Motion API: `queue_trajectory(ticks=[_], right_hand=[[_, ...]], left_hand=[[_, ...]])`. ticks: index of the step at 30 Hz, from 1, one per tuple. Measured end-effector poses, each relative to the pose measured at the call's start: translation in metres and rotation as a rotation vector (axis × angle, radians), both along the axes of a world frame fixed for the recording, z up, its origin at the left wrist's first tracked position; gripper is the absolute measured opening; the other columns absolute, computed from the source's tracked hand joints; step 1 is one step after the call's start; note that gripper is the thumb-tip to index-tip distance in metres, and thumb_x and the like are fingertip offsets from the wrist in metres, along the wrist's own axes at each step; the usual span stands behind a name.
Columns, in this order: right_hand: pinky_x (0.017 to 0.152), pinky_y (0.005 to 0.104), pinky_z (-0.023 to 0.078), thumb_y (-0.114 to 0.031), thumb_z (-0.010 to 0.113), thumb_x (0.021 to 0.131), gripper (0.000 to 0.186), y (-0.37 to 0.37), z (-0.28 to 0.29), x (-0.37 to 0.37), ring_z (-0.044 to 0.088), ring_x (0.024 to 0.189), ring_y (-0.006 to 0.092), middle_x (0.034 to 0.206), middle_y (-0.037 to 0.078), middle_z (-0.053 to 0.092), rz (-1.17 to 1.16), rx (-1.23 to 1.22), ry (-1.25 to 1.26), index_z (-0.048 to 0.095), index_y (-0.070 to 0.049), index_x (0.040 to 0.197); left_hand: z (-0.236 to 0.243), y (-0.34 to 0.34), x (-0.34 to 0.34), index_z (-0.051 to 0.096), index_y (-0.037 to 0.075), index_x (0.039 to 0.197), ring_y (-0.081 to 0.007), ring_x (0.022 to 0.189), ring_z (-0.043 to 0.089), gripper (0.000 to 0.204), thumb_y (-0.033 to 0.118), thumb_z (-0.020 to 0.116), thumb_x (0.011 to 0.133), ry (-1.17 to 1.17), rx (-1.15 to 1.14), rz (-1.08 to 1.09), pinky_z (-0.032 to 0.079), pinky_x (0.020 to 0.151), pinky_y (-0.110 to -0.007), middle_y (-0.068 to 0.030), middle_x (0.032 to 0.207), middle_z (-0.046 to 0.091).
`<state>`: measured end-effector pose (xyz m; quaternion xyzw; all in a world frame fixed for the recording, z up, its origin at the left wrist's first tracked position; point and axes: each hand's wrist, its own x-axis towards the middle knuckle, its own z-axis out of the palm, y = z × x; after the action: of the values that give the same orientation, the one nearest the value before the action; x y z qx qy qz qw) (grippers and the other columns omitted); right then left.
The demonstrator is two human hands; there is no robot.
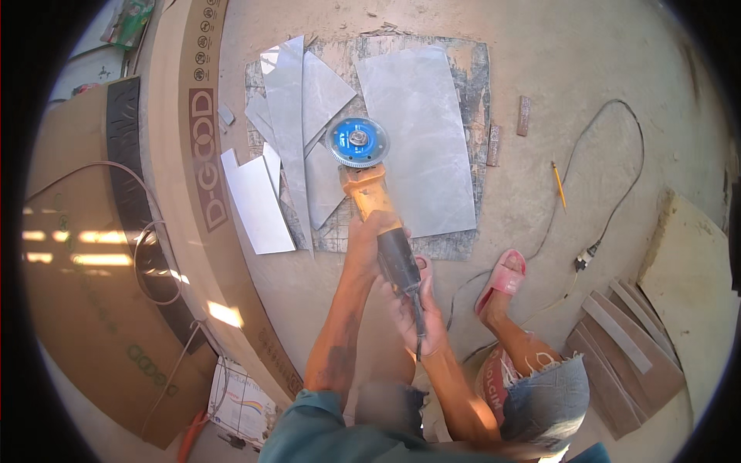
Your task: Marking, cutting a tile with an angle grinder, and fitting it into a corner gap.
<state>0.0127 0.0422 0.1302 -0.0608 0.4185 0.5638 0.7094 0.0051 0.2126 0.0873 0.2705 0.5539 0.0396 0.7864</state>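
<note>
An angle grinder [399, 261] with a yellow and black body is held up in front of me, its blue cutting disc [357, 140] pointing away. My left hand [364, 241] is closed round the yellow part behind the head. Further back, my right hand [426, 315] grips the black rear end where the cord comes out. Beyond the tool, a large grey tile [423, 143] lies flat on a worn, stained board [476, 92]. The disc overlaps the tile's left edge in view; whether it touches cannot be told. Several cut grey tile pieces [287, 139] lie left of it.
Long cardboard boxes [174, 131] stand along the left. A black cord [640, 166] loops over the floor at right to a plug connection [585, 259], near a yellow pencil [559, 187]. Brown tile strips [621, 363] are stacked at lower right. My slippered foot [502, 287] is near the board.
</note>
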Motion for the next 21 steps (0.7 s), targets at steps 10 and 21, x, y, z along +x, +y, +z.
queue_trajectory(ticks=[10, 21], right_hand=[[0.105, 0.036, 0.048, -0.014, 0.049, 0.102, 0.049, 0.055, -0.11, -0.013, 0.048, 0.132, 0.0238, 0.141, 0.017, 0.048, -0.003, 0.131, -0.082, 0.036, 0.008, 0.144], [0.088, 0.0421, 0.047, -0.023, 0.078, 0.074, 0.078, 0.166, -0.206, 0.029, 0.058, 0.108, 0.0347, 0.114, 0.026, 0.055, 0.697, -0.085, -1.825, 0.035, 0.01, 0.13]], left_hand=[[-0.082, 0.056, -0.007, 0.059, -0.002, 0.095, -0.0219, 0.058, 0.065, 0.036, 0.032, 0.06, 0.083, -0.126, 0.188, 0.154, 0.056, 0.055, -0.032, -0.0158, 0.071, 0.065], [-0.134, 0.112, 0.006, 0.054, -0.003, 0.121, -0.0298, 0.094, 0.066, 0.067, 0.055, 0.062, 0.089, 0.254, 1.125, -0.222, 0.049, 0.084, -0.038, -0.0203, 0.1, 0.068]])
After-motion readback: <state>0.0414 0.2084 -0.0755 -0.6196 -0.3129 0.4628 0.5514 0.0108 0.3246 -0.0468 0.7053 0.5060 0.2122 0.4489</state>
